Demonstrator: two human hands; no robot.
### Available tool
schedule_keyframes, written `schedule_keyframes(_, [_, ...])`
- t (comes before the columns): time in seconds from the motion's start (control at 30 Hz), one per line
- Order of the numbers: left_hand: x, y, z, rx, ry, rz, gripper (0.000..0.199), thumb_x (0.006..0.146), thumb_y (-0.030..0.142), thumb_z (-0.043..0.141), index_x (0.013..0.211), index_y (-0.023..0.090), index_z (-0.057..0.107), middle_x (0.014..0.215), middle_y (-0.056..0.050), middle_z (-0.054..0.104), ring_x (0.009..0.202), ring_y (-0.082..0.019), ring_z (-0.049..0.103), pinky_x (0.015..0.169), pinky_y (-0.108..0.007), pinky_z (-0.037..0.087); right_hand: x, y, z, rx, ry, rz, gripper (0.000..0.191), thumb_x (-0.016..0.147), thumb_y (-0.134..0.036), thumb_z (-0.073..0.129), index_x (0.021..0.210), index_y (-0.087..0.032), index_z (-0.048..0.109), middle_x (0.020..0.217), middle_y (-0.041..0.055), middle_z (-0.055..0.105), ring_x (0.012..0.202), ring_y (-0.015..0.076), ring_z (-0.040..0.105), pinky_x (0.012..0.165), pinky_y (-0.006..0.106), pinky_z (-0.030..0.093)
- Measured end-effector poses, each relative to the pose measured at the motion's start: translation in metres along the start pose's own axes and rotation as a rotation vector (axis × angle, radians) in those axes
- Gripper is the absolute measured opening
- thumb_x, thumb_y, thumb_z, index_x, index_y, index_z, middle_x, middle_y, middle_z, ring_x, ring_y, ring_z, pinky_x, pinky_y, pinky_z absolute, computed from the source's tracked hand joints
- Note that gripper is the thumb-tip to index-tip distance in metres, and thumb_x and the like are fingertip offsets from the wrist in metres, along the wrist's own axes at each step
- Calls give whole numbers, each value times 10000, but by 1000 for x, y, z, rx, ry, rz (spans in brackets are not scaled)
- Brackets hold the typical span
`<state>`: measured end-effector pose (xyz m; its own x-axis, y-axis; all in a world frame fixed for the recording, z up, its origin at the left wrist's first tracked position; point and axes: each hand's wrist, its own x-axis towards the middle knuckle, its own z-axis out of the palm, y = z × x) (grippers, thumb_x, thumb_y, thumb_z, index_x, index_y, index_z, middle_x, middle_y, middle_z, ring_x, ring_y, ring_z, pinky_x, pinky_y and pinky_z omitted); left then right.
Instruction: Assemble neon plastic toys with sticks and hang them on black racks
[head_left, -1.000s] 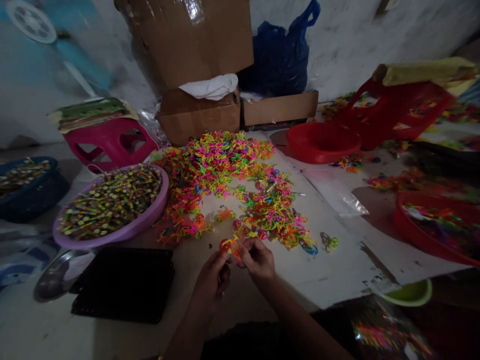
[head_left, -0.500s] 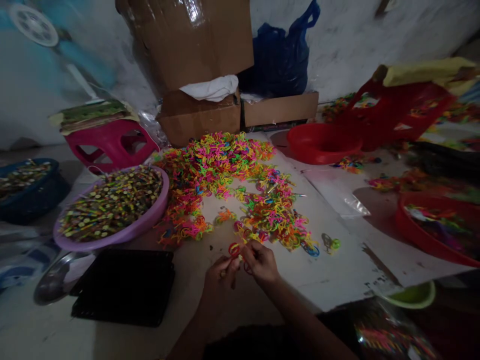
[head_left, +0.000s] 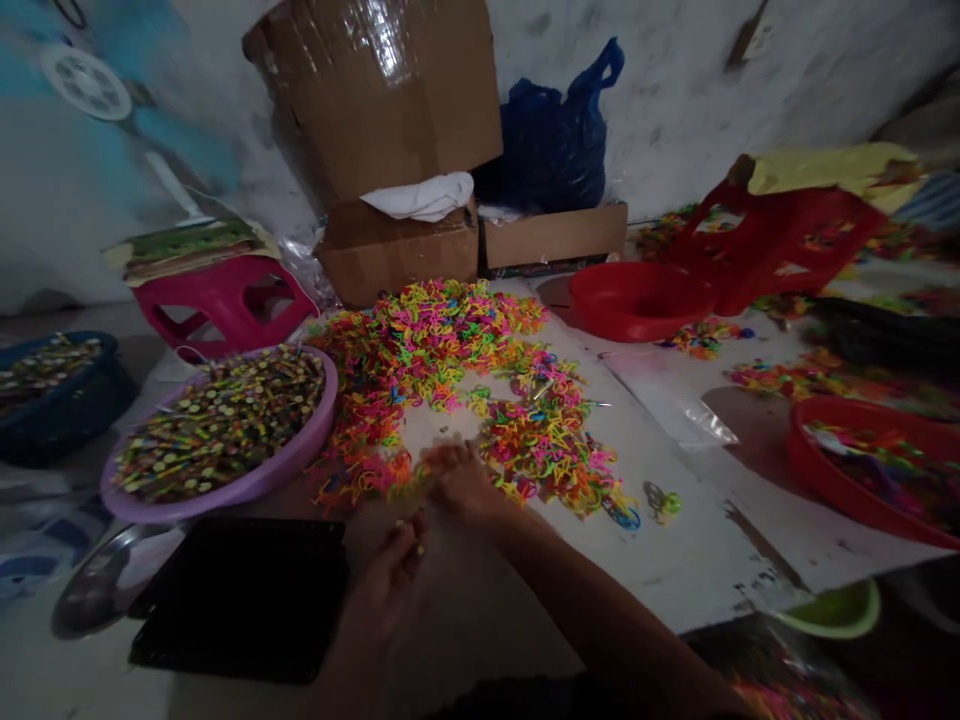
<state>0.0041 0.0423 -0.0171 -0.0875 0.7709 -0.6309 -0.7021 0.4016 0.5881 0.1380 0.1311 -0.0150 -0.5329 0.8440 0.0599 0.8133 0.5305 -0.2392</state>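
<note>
A heap of small bright plastic pieces (head_left: 442, 330), many with ring-like loops, spreads over the pale work surface in front of me. My right hand (head_left: 465, 485) is at the near edge of the heap, between its left and right arms. Motion smears its fingers, so I cannot see whether they hold anything. Lower and to the left, my left hand (head_left: 390, 570) has its fingers curled together above the bare surface. A tiny pale yellowish bit shows at its fingertips, too small to name. A black tray-like object (head_left: 240, 600) lies left of that hand.
A purple basin (head_left: 281, 480) full of short multicoloured sticks stands at left, before a pink stool (head_left: 232, 300). Cardboard boxes (head_left: 405, 250) and a blue bag (head_left: 559, 150) are behind the heap. Red basins (head_left: 637, 315) and a red stool (head_left: 787, 240) stand right.
My hands, together on a red ring-like piece before, have come apart. The right hand has moved forward and left to the heap; the left has drawn back left. The red piece is no longer visible.
</note>
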Motion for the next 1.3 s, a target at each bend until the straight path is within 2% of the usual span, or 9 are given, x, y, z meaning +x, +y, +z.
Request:
schedule_keyframes(0.1, [-1,3,-21,-27,5,36,173,722,8,571,776,166,616,734,-15,680,634,-122,646,584,-220,523,-36,-12,15,74,-9,-176,354,786,-287,491,1118,-183,556,1101,83,600,1120,212,446,1071,404,86])
schedule_keyframes(0.23, [5,-10,-36,50,17,79,232,669,70,660,852,206,612,815,-10,683,704,-145,653,633,-269,531,-99,-6,23,203,14,-280,416,763,-241,479,1172,-169,507,1186,81,562,1269,220,295,1078,465,3])
schedule_keyframes(0.37, [18,-22,-21,204,36,206,294,618,209,731,895,196,636,890,-29,671,766,-130,639,661,-213,499,-127,8,25,155,173,-149,307,738,-203,496,1032,-179,582,1156,97,566,1227,244,352,1041,470,200])
schedule_keyframes(0.5, [23,-21,-5,345,-63,220,398,543,341,767,899,203,657,858,-29,671,735,-134,627,695,-241,483,-130,14,35,14,413,252,291,708,-202,525,987,-168,601,988,133,594,905,247,550,765,385,465])
schedule_keyframes(0.63, [5,-28,2,464,-206,180,410,546,390,757,886,185,656,718,-5,624,568,-101,564,591,-240,462,-131,25,37,112,462,250,289,711,-148,470,965,-166,607,959,122,609,867,222,573,753,336,492])
schedule_keyframes(0.73, [-13,-40,8,481,-234,148,398,607,395,723,929,175,642,751,-15,599,592,-88,534,566,-215,434,-126,32,29,412,520,317,273,740,-226,449,957,-155,599,983,121,622,876,219,586,762,336,495])
schedule_keyframes(0.8, [-20,-45,12,483,-228,139,424,614,425,710,948,173,640,766,-21,592,605,-89,518,542,-201,411,-120,28,21,746,540,449,250,766,-328,445,873,-162,599,831,87,645,742,197,605,669,314,506])
schedule_keyframes(0.97, [-24,-44,23,589,-289,224,333,676,469,639,794,158,642,613,9,538,534,-85,443,485,-192,344,-105,-11,6,1532,443,529,352,750,-503,509,706,-156,550,536,-7,546,490,115,510,497,237,442])
schedule_keyframes(1.3, [-30,-35,26,802,-223,492,144,653,336,683,703,201,681,618,-4,556,586,-136,489,557,-224,386,-104,-24,0,1339,473,513,271,718,-397,525,572,-193,422,435,-76,362,402,59,326,386,182,289])
